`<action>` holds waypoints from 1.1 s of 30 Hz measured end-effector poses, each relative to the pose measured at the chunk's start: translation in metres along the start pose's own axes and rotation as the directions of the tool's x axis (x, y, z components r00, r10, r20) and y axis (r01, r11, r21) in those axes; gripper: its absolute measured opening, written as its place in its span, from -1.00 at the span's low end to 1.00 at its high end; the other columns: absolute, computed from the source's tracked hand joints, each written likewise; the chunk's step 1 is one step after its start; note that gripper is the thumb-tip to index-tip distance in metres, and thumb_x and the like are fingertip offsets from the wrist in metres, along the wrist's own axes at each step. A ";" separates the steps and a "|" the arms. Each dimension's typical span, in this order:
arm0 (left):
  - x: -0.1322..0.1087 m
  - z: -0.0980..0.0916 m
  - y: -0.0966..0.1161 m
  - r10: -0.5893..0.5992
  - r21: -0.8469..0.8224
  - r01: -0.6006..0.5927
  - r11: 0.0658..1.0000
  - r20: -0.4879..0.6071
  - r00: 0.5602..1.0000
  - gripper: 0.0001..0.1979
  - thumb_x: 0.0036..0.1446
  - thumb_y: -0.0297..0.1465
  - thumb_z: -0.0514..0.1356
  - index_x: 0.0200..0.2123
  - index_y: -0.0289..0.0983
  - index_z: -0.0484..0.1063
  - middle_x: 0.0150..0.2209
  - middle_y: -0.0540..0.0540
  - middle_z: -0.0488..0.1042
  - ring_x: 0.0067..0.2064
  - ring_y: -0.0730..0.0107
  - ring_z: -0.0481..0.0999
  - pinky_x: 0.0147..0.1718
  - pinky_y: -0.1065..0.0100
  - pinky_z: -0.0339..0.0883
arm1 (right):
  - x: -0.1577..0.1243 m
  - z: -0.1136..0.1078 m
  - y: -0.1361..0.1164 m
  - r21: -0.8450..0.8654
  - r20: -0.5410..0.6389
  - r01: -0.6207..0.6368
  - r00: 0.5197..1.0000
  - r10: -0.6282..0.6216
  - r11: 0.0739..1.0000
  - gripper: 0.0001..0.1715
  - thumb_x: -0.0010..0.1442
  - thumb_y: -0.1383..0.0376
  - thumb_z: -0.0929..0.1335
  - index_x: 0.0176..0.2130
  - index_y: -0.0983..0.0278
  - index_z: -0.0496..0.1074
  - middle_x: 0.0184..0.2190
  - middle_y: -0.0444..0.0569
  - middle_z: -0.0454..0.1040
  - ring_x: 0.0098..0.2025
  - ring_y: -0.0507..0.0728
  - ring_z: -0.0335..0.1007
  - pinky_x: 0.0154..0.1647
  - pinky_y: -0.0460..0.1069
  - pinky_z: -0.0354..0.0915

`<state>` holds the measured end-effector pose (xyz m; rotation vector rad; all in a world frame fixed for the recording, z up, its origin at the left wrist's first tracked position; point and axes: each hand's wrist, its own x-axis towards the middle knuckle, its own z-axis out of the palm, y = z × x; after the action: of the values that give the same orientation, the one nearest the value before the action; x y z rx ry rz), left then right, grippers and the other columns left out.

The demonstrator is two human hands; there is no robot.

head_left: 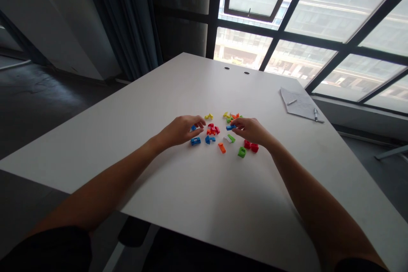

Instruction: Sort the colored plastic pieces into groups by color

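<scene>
Two bare forearms reach in from the bottom corners of the view and meet over a scatter of small plastic blocks on a white table (159, 93). The left hand (180, 131) lies palm down and slightly turned inward, with the wrist low and the fingers curved toward the center. Its thumb and fingertips are partly open around a small blue block (193, 127), which is half hidden, so whether they are gripping it cannot be told. The right hand (250, 131) is also palm down, angled inward from the other side, with its fingertips bunched at the end of a blue bar (230, 127). They touch the bar, but a firm grip cannot be confirmed. Between the hands sits a red cluster (212, 130). Just below are two more blue blocks (195, 141), a white-and-green pair (229, 138), an orange block (222, 148), a green cube (241, 152) and two red cubes (250, 145). Above are a yellow block (208, 116) and a mixed yellow, orange and green heap (231, 117). Farther right on the table lie a sheet of paper (298, 103) and a pen (315, 114), well apart from the hands, beneath a large window (302, 34).
</scene>
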<state>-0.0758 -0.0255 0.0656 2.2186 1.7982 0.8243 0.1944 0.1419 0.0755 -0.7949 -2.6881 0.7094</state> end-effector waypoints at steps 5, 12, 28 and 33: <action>-0.002 -0.001 -0.014 -0.007 0.074 -0.017 0.997 0.302 0.953 -0.60 0.27 -0.19 0.31 0.13 -0.17 0.52 0.04 -0.14 0.62 0.00 0.13 0.60 -0.02 0.26 0.43 | -0.003 0.008 0.042 -0.247 0.044 -0.085 0.994 0.099 0.965 -0.75 0.36 0.23 0.43 -0.02 0.23 0.64 -0.08 0.05 0.68 -0.04 0.25 0.59 0.04 0.09 0.40; -0.004 0.001 -0.020 -0.037 0.075 0.009 0.997 0.385 0.922 -0.53 0.30 -0.29 0.29 0.26 -0.12 0.43 0.05 -0.10 0.62 -0.02 0.21 0.62 -0.03 0.31 0.41 | -0.002 0.021 0.029 -0.248 0.094 0.017 0.996 0.006 0.969 -0.57 0.41 0.09 0.42 0.16 0.19 0.59 0.02 0.09 0.65 0.02 0.26 0.56 0.13 0.11 0.38; -0.004 0.003 -0.023 -0.008 0.065 -0.016 0.998 0.356 0.935 -0.57 0.30 -0.25 0.29 0.21 -0.12 0.51 0.03 -0.13 0.62 0.00 0.17 0.61 0.00 0.28 0.43 | -0.006 0.025 -0.023 -0.280 0.075 0.059 0.996 -0.039 0.958 -0.71 0.22 0.42 0.47 -0.05 0.32 0.65 -0.08 0.11 0.64 -0.07 0.22 0.53 -0.01 0.01 0.35; -0.005 -0.004 -0.026 0.008 0.032 -0.021 0.999 0.369 0.930 -0.55 0.27 -0.22 0.33 0.21 -0.10 0.52 0.02 -0.13 0.63 0.01 0.15 0.61 0.01 0.28 0.41 | -0.033 0.027 -0.061 -0.121 0.035 0.257 0.967 -0.254 0.959 -0.71 0.20 0.43 0.47 -0.05 0.24 0.62 -0.05 0.07 0.63 -0.04 0.21 0.51 0.04 0.04 0.36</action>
<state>-0.1008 -0.0241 0.0552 2.2262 1.6259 0.3440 0.1848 0.0686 0.0809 -0.4545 -2.8030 0.4944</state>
